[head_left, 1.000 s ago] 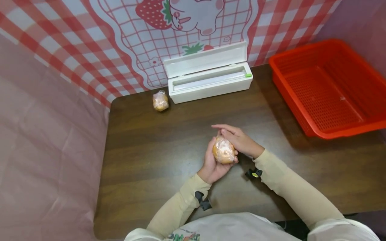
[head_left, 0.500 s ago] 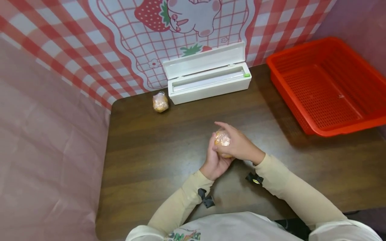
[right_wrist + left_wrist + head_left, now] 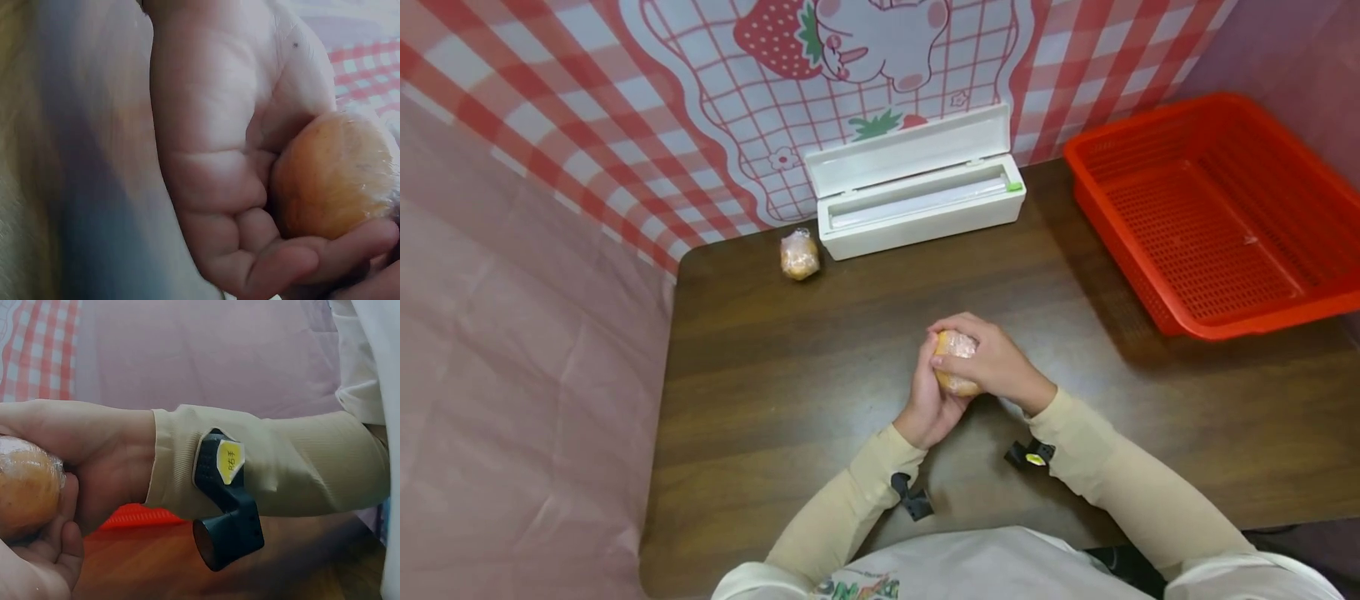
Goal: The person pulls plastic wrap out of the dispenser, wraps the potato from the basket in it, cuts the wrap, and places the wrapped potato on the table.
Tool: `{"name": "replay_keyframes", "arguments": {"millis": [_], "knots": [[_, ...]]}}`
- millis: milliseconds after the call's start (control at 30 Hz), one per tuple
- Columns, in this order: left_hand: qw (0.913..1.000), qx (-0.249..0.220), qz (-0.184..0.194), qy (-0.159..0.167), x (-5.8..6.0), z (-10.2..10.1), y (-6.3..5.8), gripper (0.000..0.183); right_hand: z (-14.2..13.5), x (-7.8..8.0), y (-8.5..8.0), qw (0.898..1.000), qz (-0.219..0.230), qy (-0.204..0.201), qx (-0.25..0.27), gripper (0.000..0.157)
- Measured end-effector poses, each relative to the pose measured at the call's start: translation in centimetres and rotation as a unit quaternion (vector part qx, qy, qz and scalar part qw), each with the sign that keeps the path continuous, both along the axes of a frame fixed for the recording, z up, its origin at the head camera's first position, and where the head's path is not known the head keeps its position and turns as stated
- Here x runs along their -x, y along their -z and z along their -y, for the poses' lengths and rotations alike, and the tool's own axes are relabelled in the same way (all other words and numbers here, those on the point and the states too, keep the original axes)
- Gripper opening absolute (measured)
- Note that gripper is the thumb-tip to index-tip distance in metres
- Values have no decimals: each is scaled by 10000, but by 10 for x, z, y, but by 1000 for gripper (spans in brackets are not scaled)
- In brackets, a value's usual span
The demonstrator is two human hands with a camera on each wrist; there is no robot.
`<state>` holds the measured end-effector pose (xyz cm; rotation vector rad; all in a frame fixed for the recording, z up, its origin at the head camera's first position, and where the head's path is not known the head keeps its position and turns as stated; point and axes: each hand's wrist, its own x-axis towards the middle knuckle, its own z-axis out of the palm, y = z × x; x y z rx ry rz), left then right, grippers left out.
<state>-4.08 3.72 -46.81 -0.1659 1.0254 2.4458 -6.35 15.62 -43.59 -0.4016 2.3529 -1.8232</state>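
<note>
Both hands hold a round orange-yellow fruit (image 3: 957,385) wrapped in clear cling film, over the middle of the table. My left hand (image 3: 930,410) cups it from below and the left, its fingers mostly hidden. From the right, my right hand (image 3: 1000,362) grips it, thumb across the near face and fingers over the far side. In the left wrist view the glossy film shows on the fruit (image 3: 26,484), with curled fingers beneath it. In the right wrist view the fruit (image 3: 337,172) lies against a palm and bent fingers.
A second film-wrapped fruit (image 3: 799,255) sits at the table's back left. Beside it stands a white cling film box (image 3: 925,229), lid raised, with a roll and a green piece inside. A red plastic basket (image 3: 1120,242) occupies the right side of the wooden table (image 3: 760,392).
My right hand has moved from the fruit's far right side to around it, and its thumb now lies across the near face. The left hand keeps cupping the fruit.
</note>
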Motion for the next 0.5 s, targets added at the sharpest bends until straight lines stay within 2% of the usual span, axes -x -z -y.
{"name": "replay_keyframes", "arguments": {"millis": [167,333,500], "knots": [[9996,256,-97,116,-5,-1,4,63,-3,-1,8,9971,497,185,548,27],[9988,320,-351,122,-5,0,5,61,-5,0,11,9960,454,-121,764,25],[9984,342,-383,226,-6,3,7,57,-4,-2,14,9941,381,-328,960,25]]}}
